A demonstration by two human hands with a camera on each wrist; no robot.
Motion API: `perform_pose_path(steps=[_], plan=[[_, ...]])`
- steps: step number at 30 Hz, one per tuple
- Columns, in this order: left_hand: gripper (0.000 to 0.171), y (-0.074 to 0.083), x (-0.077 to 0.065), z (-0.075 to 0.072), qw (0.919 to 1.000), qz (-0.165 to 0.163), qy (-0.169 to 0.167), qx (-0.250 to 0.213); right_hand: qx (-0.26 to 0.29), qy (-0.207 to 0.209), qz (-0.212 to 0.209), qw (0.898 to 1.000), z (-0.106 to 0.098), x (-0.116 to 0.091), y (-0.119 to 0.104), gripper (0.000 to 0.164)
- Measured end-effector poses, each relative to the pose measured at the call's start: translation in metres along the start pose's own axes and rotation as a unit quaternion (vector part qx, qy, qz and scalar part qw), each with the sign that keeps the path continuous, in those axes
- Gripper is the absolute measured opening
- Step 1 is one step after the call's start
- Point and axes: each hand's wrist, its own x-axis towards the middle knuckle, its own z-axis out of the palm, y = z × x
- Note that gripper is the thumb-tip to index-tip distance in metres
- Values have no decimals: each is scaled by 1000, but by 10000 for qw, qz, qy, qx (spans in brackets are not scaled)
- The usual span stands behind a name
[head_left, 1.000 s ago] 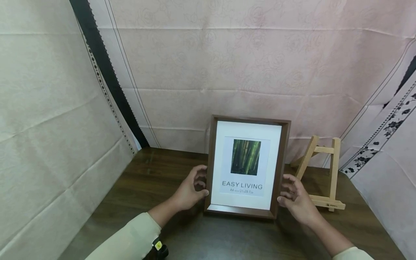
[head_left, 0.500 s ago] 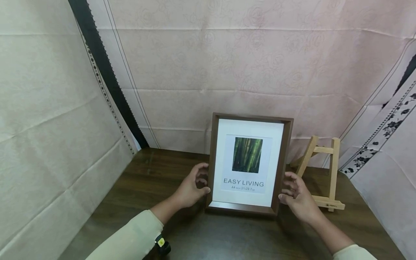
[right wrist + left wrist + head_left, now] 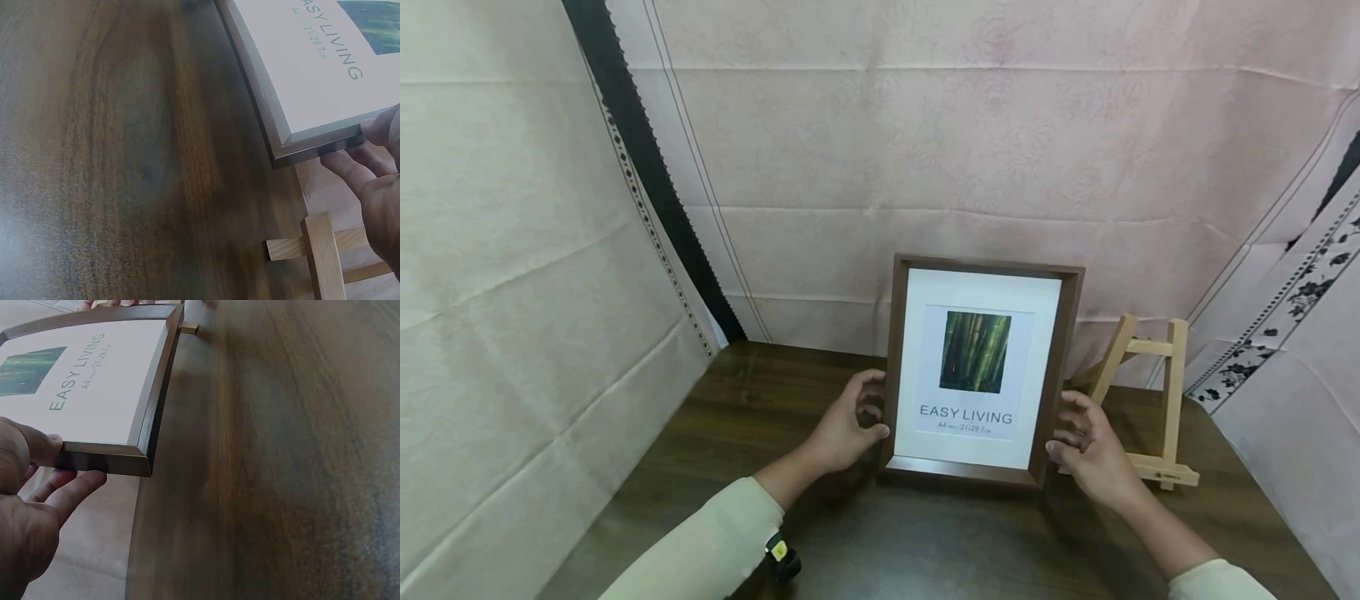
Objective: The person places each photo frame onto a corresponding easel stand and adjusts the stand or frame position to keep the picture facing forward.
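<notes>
Brown all round its rim, the framed picture (image 3: 981,371) is held face out above the front part of the counter (image 3: 865,533), its lower edge close to the wood; whether it rests there, I cannot tell. Seen from the head, it sits slightly askew, the bottom edge sloping down to the right. Behind its front lie a white border (image 3: 917,367), a green bamboo print (image 3: 974,352) and, beneath that, the grey words "EASY LIVING" (image 3: 966,415) above a smaller line beginning "A4".

The left hand (image 3: 847,427) grips the left side, low down: thumb on the front of the rim, fingers bent against the outer edge and behind. The right hand (image 3: 1093,454) grips the opposite side likewise, thumb in front, fingers at the edge and behind.

Just beside the right hand, a pale wooden easel (image 3: 1171,400) stands on the counter, partly hidden by that hand and the frame. Pale green sleeves (image 3: 715,537) cover both forearms, and a black device (image 3: 786,567) with a yellow mark shows under the left one. Creased pinkish cloth (image 3: 865,167) hangs behind everything, with more cloth at either side.
</notes>
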Motion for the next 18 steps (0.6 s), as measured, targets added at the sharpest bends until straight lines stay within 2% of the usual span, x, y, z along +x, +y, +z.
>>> perform_pose_path(steps=[5, 11, 18], plan=[[80, 2, 4, 1, 10000, 47, 34, 4, -75, 71, -89, 9999, -3, 3, 0, 77], [80, 3, 8, 1, 10000, -52, 2, 44, -155, 126, -113, 9997, -5, 5, -1, 79], [80, 4, 14, 3, 9998, 160, 73, -97, -290, 204, -146, 9993, -7, 7, -3, 78]])
